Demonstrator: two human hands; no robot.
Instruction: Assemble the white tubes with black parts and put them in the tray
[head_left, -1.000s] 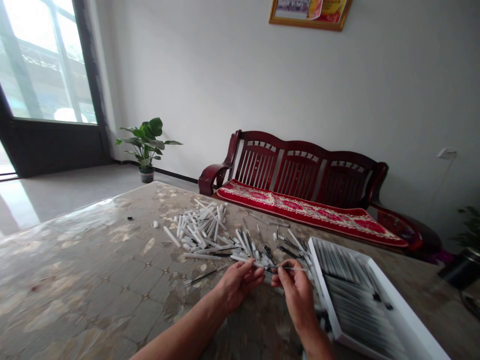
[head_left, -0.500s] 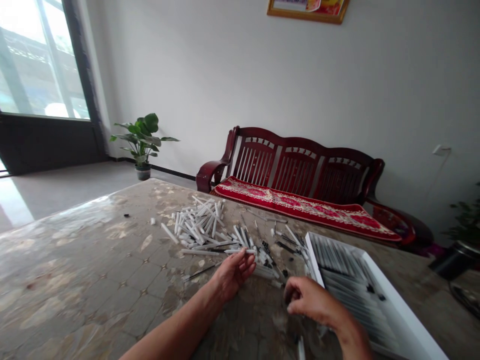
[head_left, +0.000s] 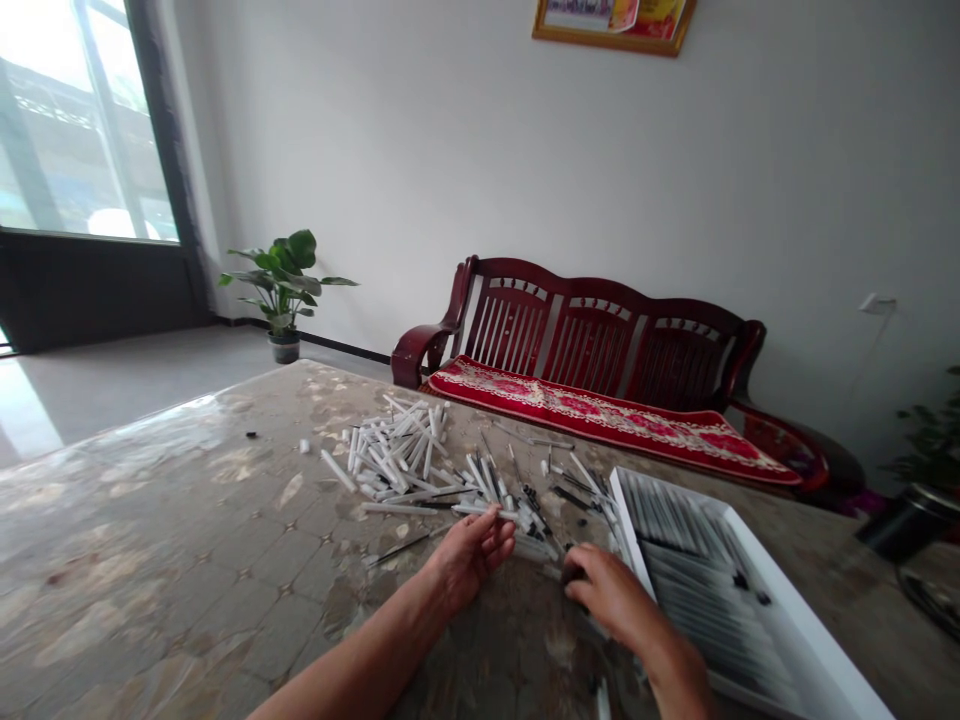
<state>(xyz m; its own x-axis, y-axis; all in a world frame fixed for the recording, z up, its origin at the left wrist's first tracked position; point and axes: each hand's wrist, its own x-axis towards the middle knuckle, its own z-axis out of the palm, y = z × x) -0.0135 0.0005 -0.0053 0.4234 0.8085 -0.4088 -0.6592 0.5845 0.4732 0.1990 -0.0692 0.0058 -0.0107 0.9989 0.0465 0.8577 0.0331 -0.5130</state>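
My left hand (head_left: 474, 555) pinches a white pen barrel (head_left: 466, 509) between thumb and fingertips, palm turned up, at the near edge of a pile of white pen barrels (head_left: 397, 445). Thin dark pen refills (head_left: 405, 545) lie among and beside them. To the right, my right hand (head_left: 609, 590) hovers low over the table with its fingers curled together. What those fingers hold, if anything, is hidden. Small black pieces (head_left: 568, 548) lie just beyond its fingertips. Right of this hand stands a white open box (head_left: 795, 590) with rows of clear pens (head_left: 705, 580) inside.
The patterned table (head_left: 187, 600) carries loose pen parts in its middle and a small black piece (head_left: 251, 435) at left. A dark wooden bench (head_left: 592, 320) with a red cover stands behind it. A dark cylindrical container (head_left: 900, 520) is at far right, a potted plant (head_left: 285, 300) back left.
My right hand has shifted slightly left and away from me, toward the small black pieces. My left hand keeps its pinch on the white pen barrel, almost in the same place.
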